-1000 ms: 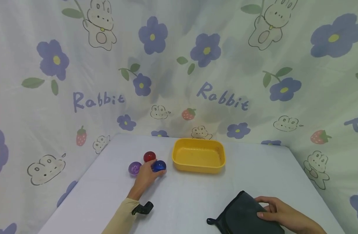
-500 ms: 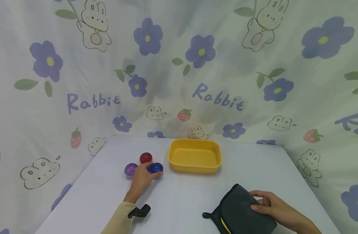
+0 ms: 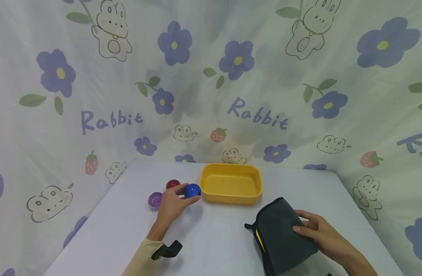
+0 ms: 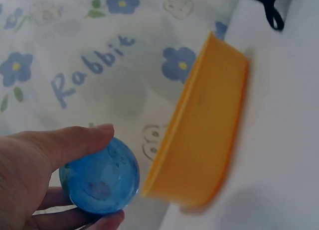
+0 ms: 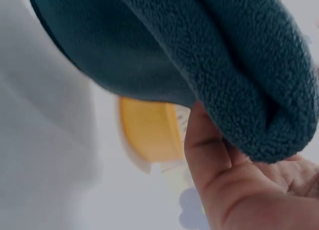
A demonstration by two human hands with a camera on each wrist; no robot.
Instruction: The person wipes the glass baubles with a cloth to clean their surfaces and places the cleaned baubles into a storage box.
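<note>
A glossy blue ball [image 3: 192,191] is pinched between the thumb and fingers of my left hand [image 3: 173,203], raised beside the left end of the yellow tray [image 3: 231,199]. In the left wrist view the blue ball [image 4: 102,177] looks see-through, and the tray [image 4: 199,125] stands to its right. My right hand [image 3: 326,235] grips the right edge of a folded dark grey cloth [image 3: 283,234] with black edging, a small loop and a yellow strip in its fold. Up close, the cloth [image 5: 214,65] has a fleecy side, and my right fingers [image 5: 204,155] partly disappear behind it.
A purple ball [image 3: 154,200] lies left of my left hand. Behind that hand is a red ball [image 3: 172,184], partly covered by it. A rabbit-and-flower patterned curtain [image 3: 197,76] surrounds the white table [image 3: 211,237] at the back and sides.
My left hand has lifted the blue ball up and right, away from the red and purple balls. My right hand has raised the folded cloth and tilted it more upright.
</note>
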